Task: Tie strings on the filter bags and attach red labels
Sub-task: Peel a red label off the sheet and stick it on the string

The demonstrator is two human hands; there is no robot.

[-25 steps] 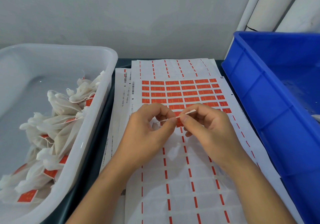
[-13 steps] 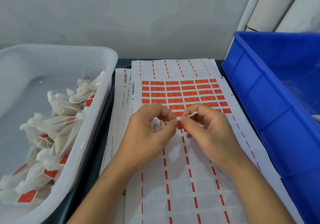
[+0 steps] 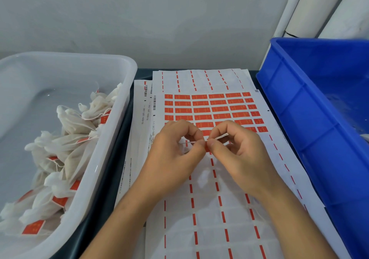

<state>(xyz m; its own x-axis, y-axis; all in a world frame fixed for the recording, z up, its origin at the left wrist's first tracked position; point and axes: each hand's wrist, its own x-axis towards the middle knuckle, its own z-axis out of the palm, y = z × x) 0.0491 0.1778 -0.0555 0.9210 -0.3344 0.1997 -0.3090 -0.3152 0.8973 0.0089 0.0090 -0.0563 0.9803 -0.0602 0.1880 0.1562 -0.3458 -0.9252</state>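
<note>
Left hand: the left hand [image 3: 175,154] is above the middle of the label sheet, fingers curled, thumb and forefinger tips pinching the string and a red label at the point where the two hands meet.
Right hand: the right hand [image 3: 239,152] faces it, thumb and forefinger closed on the same spot; fingertips of both hands touch.
String: a thin white string [image 3: 220,137] runs up and to the right from the pinch and ends free over the right hand's curled fingers; a short length also shows to the left of the pinch, under the left forefinger.
Red label: a small red label [image 3: 207,148] shows just below the meeting fingertips, mostly covered; how it sits on the string cannot be told.
Held filter bag: a pale, blurred shape beneath the hands may be the bag; it cannot be confirmed.
Label sheet: the label sheet [image 3: 215,214] lies flat on the table between the two tubs; red labels remain in rows at its far end, the near part shows peeled backing with red dashes only. More sheets lie under it, offset to the left and rear.
White tub: the white tub [image 3: 111,138], left of the sheets, holds a heap of filter bags [image 3: 65,144] with strings and red labels attached.
Blue crate: the blue crate [image 3: 299,118] stands to the right, its side just beside the sheet edge.
Table: the dark table [image 3: 123,148] shows as a strip between white tub and sheets.
Background: grey wall behind; white pipes at upper right.
</note>
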